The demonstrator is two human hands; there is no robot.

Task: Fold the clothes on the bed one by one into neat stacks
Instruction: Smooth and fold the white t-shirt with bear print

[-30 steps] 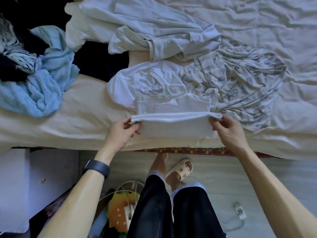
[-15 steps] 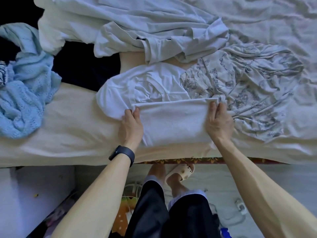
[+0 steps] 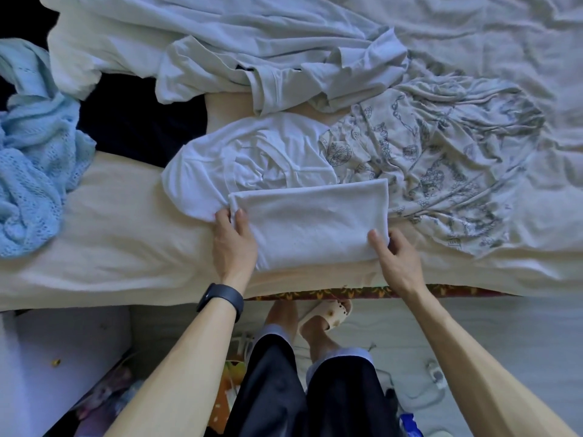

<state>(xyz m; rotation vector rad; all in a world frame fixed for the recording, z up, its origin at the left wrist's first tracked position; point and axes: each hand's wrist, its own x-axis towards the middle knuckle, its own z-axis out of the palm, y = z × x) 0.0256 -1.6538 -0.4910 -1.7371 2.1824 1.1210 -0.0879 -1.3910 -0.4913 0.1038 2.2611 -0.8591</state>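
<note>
A folded white cloth (image 3: 309, 222) lies as a flat rectangle near the front edge of the bed (image 3: 110, 241). My left hand (image 3: 233, 250) holds its left edge, with the thumb on top of the fabric. At the cloth's near right corner my right hand (image 3: 397, 266) pinches the edge, also thumb on top. Just behind the cloth a crumpled white T-shirt (image 3: 246, 162) is spread out, and a cream garment with a dark print (image 3: 441, 159) lies to its right.
A pale grey garment (image 3: 252, 58) is heaped across the back of the bed. A light blue knit (image 3: 34, 159) and a black garment (image 3: 138, 121) lie at the left. Below the bed edge are my legs, a slipper (image 3: 328, 313) and a plug with cable (image 3: 437, 373) on the floor.
The cloth's near half was lifted and folded away over its far half, leaving a flat rectangle. Both hands then slid back toward me along its side edges.
</note>
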